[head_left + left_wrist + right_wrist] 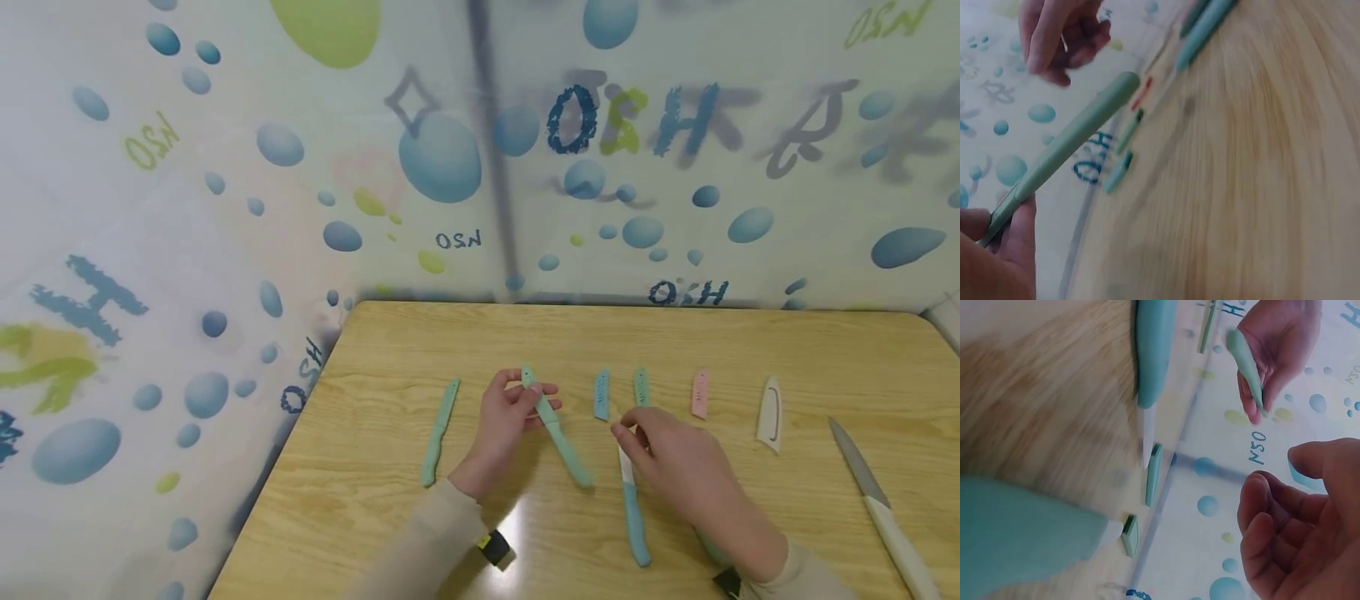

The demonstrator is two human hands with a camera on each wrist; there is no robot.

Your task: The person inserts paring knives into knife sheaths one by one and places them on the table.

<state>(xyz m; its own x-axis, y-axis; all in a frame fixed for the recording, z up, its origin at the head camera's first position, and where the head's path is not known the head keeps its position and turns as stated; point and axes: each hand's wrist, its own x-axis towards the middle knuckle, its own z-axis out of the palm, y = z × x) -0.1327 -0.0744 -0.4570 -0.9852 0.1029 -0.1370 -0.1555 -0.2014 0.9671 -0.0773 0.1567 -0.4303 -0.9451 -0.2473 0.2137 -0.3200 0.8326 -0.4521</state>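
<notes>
My left hand (pixel 498 425) pinches a light green knife (pixel 566 454) by its sheathed blade, between thumb and fingers. The handle slants down to the right, raised above the table in the left wrist view. My right hand (pixel 686 458) hovers over the table with loosely curled fingers; the right wrist view shows nothing between thumb and fingertips. Below it lies a blue-handled knife (pixel 635 521) with a bare blade, its tip near the right fingers in the head view. Beyond are a blue sheath (pixel 602 396) and a green sheath (pixel 641 387), the latter partly hidden by the hand.
Left on the wooden table (pixel 360 517) lies another green sheathed knife (pixel 440 433). A pink sheath (pixel 699 393) and white sheath (pixel 769 417) lie farther right, then a white-handled knife (pixel 896 533) with a bare blade. The right forearm partly covers a green handle (pixel 708 546).
</notes>
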